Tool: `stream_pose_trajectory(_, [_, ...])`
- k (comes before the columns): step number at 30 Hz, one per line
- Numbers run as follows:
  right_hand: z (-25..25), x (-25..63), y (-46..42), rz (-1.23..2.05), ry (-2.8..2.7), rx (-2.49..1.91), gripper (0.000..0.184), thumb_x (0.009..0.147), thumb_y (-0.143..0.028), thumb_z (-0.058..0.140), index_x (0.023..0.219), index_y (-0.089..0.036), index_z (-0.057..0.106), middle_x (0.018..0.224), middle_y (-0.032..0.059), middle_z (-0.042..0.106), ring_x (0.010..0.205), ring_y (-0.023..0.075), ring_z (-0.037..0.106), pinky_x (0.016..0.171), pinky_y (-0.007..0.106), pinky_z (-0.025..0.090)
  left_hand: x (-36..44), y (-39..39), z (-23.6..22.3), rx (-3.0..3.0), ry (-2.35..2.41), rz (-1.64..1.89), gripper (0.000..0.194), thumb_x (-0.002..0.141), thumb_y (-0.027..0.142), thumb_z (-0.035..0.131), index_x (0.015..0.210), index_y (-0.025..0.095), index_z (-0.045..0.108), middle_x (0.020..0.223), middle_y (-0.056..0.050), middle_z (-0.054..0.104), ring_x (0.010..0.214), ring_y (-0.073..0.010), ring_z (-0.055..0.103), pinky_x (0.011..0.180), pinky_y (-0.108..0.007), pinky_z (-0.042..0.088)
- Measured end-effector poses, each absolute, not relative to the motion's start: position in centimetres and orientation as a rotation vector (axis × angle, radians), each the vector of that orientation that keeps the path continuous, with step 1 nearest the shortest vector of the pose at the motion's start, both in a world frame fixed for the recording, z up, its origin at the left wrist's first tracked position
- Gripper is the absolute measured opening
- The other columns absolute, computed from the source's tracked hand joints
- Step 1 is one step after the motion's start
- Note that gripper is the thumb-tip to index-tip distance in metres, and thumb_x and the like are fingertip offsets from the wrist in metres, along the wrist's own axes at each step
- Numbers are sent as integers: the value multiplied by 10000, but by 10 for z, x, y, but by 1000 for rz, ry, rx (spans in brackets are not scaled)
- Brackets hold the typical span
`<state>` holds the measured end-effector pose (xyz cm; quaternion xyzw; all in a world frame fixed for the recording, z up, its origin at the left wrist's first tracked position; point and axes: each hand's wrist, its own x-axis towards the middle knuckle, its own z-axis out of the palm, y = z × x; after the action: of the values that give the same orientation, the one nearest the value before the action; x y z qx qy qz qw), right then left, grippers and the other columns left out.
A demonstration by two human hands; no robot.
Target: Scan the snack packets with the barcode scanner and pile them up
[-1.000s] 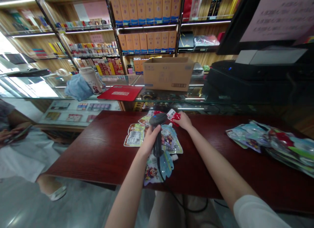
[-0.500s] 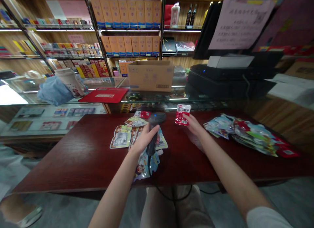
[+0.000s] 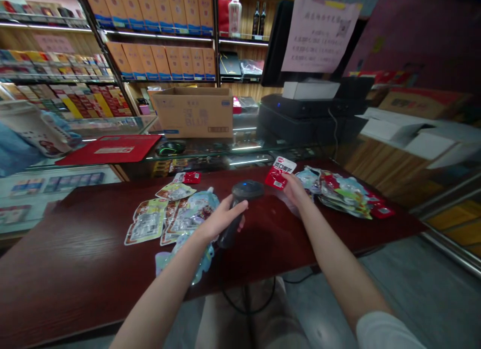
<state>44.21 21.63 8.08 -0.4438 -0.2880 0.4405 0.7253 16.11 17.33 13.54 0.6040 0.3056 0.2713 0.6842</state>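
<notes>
My left hand is wrapped round the handle of a black barcode scanner, its head pointing forward above the table. A small red and white snack packet is gripped at its lower right corner by my right hand. Left of the scanner lies a spread of snack pouches, brown, yellow and pale blue, with another red packet at its back. Beyond my right hand is a heap of mixed snack pouches.
The dark red wooden table meets a glass counter. On the counter are a cardboard box, a red folder, a mouse, a cup and a black monitor. The scanner's cable hangs over the front edge.
The view has swung to the right. The scanner has shifted right, off the pouches, towards the packet. The red packet has tilted and moved nearer the right heap; both hands keep their holds.
</notes>
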Motion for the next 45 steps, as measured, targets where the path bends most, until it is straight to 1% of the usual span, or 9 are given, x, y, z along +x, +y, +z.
stream_pose_trajectory(5, [85, 436, 214, 953, -703, -1009, 186, 722, -306, 746, 848, -197, 663, 783, 21, 749, 856, 220, 723, 794, 358, 590, 158, 172, 123, 1341, 731, 632, 499, 760, 652, 596, 890, 195, 445, 531, 51, 539, 435, -92, 498, 440, -203, 402])
stream_pose_trajectory(9, [86, 433, 211, 938, -730, -1011, 239, 691, -343, 773, 851, -195, 675, 836, 27, 762, 899, 231, 721, 841, 370, 577, 159, 173, 119, 1363, 746, 652, 464, 795, 634, 564, 884, 197, 435, 519, 51, 533, 434, -94, 492, 436, -202, 391])
stream_pose_trajectory(14, [84, 434, 211, 948, -731, -1003, 230, 692, -339, 771, 842, -197, 670, 876, 28, 768, 915, 233, 719, 857, 374, 574, 161, 169, 121, 1376, 743, 621, 483, 781, 650, 567, 889, 202, 421, 521, 54, 538, 431, -97, 493, 437, -207, 395])
stream_pose_trajectory(23, [86, 430, 217, 942, -658, -1029, 121, 770, -280, 698, 825, -209, 616, 811, 46, 753, 941, 268, 716, 859, 445, 576, 159, 164, 120, 1418, 685, 578, 470, 801, 629, 559, 912, 197, 414, 513, 59, 529, 435, -98, 485, 441, -202, 380])
stream_pose_trajectory(28, [85, 431, 216, 936, -656, -1034, 109, 771, -272, 695, 833, -213, 628, 786, 33, 745, 893, 253, 723, 842, 425, 581, 158, 163, 122, 1405, 696, 562, 522, 773, 662, 570, 957, 200, 415, 522, 62, 536, 435, -104, 495, 441, -207, 387])
stream_pose_trajectory(33, [86, 431, 212, 927, -657, -1011, 140, 743, -281, 725, 846, -203, 670, 836, 5, 755, 814, 184, 716, 786, 311, 578, 157, 161, 127, 1406, 710, 542, 532, 772, 668, 568, 971, 194, 431, 536, 53, 549, 447, -104, 506, 452, -210, 396])
stream_pose_trajectory(35, [85, 431, 211, 924, -649, -1004, 179, 720, -300, 745, 854, -203, 678, 837, -5, 755, 794, 169, 711, 769, 288, 574, 157, 160, 128, 1406, 721, 553, 527, 779, 662, 565, 973, 187, 442, 534, 52, 547, 447, -103, 506, 451, -208, 391])
stream_pose_trajectory(41, [86, 441, 205, 866, -656, -1048, 273, 680, -396, 761, 848, -204, 663, 782, -4, 741, 799, 194, 707, 758, 317, 566, 157, 160, 129, 1391, 730, 562, 548, 761, 676, 582, 962, 184, 448, 517, 52, 543, 444, -100, 503, 449, -205, 387])
stream_pose_trajectory(45, [86, 462, 184, 667, -771, -1210, 284, 691, -429, 737, 859, -211, 667, 811, 7, 732, 864, 221, 688, 806, 344, 544, 155, 160, 131, 1368, 740, 605, 559, 738, 690, 600, 934, 187, 456, 527, 48, 548, 449, -101, 510, 452, -210, 397])
